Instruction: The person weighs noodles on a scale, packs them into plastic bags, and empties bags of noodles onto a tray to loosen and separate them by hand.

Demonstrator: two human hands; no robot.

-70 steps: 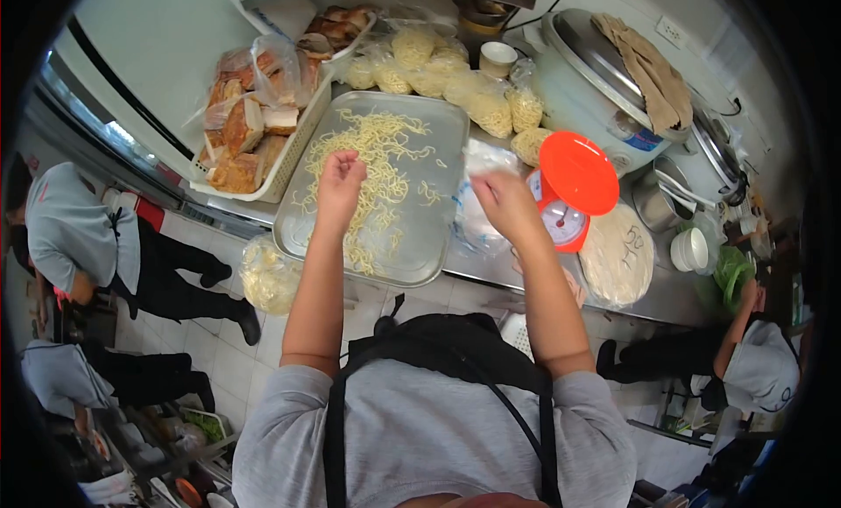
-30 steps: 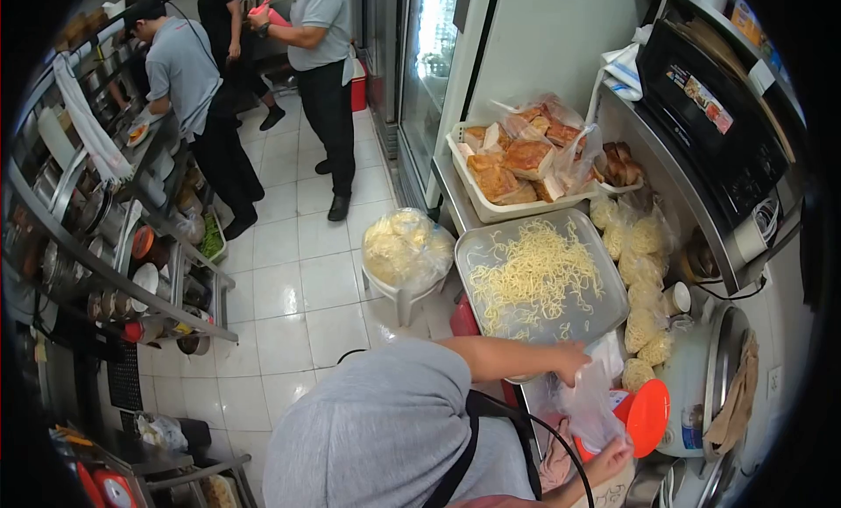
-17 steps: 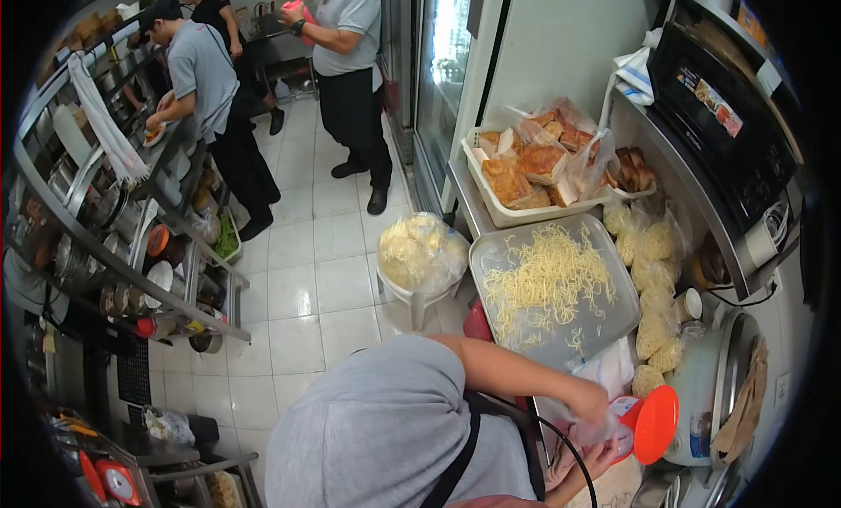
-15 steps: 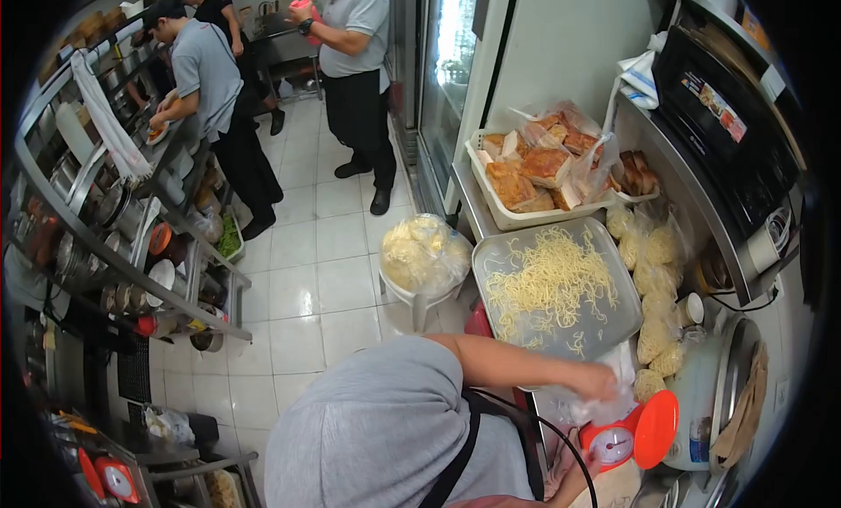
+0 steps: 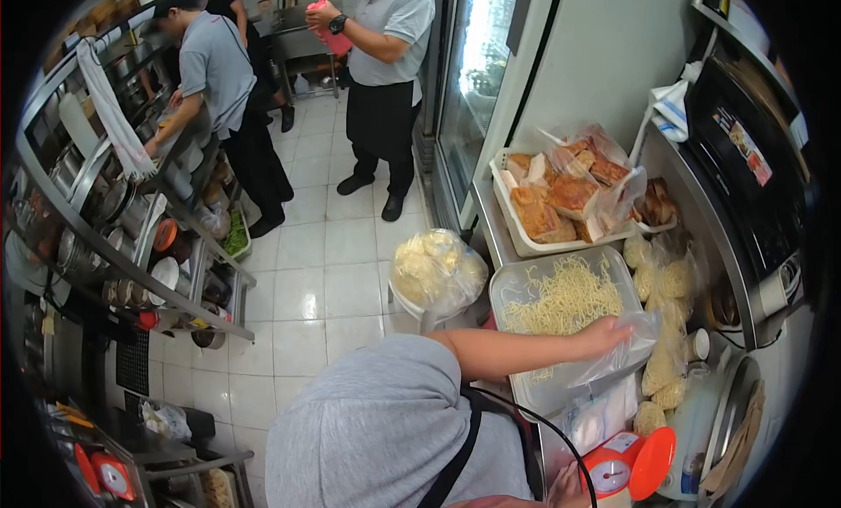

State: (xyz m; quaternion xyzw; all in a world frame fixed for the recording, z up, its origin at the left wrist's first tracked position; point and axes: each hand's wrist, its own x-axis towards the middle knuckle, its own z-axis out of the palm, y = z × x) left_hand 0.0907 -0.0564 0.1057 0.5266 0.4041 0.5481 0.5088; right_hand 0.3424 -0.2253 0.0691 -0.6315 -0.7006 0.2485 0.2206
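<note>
We saw a large clear plastic bag with pale yellow contents (image 5: pixel 436 264) on a white stool (image 5: pixel 427 321). Next, loose yellow noodles (image 5: pixel 574 291) lay spread in a rectangular grey metal tray (image 5: pixel 517 285). We found the right hand (image 5: pixel 566 488), its grip too hidden to tell, near a red scale with a round white dial (image 5: pixel 611 473). Above, the left hand (image 5: pixel 604 335) pinched a thin, clear plastic bag (image 5: pixel 641 336) over the tray.
</note>
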